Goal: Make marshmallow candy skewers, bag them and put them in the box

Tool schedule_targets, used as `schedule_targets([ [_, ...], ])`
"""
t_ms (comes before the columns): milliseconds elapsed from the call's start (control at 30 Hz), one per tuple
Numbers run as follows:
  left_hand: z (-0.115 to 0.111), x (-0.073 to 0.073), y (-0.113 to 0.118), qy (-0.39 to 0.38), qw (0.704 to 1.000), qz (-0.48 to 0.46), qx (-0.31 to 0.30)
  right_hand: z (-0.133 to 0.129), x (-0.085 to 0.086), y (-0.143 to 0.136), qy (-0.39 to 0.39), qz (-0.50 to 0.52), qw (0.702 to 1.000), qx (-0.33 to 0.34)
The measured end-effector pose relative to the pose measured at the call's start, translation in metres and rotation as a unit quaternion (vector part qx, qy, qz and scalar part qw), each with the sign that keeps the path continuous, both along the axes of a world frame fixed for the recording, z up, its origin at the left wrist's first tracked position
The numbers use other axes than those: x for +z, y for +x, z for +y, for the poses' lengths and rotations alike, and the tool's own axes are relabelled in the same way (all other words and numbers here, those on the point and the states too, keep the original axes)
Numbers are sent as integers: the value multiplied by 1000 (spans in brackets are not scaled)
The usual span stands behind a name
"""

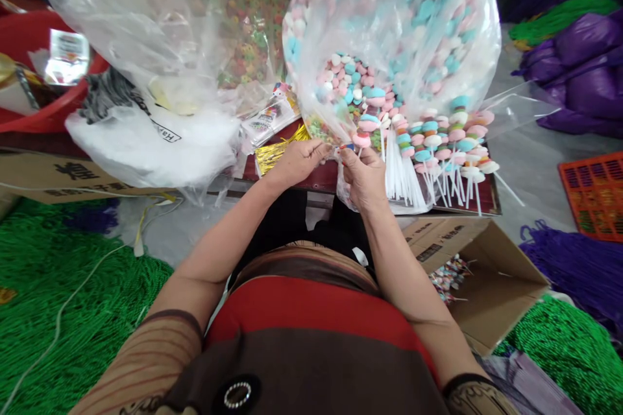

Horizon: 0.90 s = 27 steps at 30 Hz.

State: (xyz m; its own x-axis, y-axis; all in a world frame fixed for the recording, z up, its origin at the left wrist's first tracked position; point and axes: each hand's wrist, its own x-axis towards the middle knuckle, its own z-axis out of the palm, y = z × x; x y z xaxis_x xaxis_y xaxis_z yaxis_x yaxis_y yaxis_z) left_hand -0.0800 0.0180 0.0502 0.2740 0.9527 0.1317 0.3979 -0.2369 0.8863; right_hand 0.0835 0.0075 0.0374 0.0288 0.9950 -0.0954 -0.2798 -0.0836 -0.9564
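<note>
At the table's front edge, my right hand (366,176) is closed with thumb and fingers together around the lower end of a candy skewer (368,122). Pink, blue and white soft candies are stacked on this skewer, which leans upward from the fist. My left hand (305,161) is just to the left, its thumb and index finger pinched close to the skewer's base. What lies between those fingertips is too small to make out. Gold twist ties (272,152) lie beside my left hand, with printed clear wrappers (273,115) behind them. White sticks (400,172) lie to the right.
Finished candy skewers (455,139) are piled at the table's right end. A big bag of pastel candies (452,6) and a bag of ring-shaped candies (253,26) stand behind. A red basin (29,120) is at left. An open cardboard box (506,292) sits below right.
</note>
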Motion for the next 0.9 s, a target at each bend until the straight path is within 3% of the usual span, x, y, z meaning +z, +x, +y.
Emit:
schedule_targets([
  [100,-2,5,1,-13,1000,-23,-4,0,4,0,-14,6,1000,-19],
  [267,-11,7,-1,-108,987,-113,-42,-1,3,2,-32,-18,996,-79],
  [433,-15,-7,-2,-87,987,-130,31,-6,4,-3,-11,-49,995,-87],
  [533,-14,-14,-1,-86,980,-177,43,-7,12,-1,-19,-23,998,-52],
  [667,-14,-17,-6,-110,963,-244,36,-15,29,24,-6,-40,999,3],
  [900,-13,-19,-15,-120,944,-308,2,-44,43,87,73,-171,982,20],
])
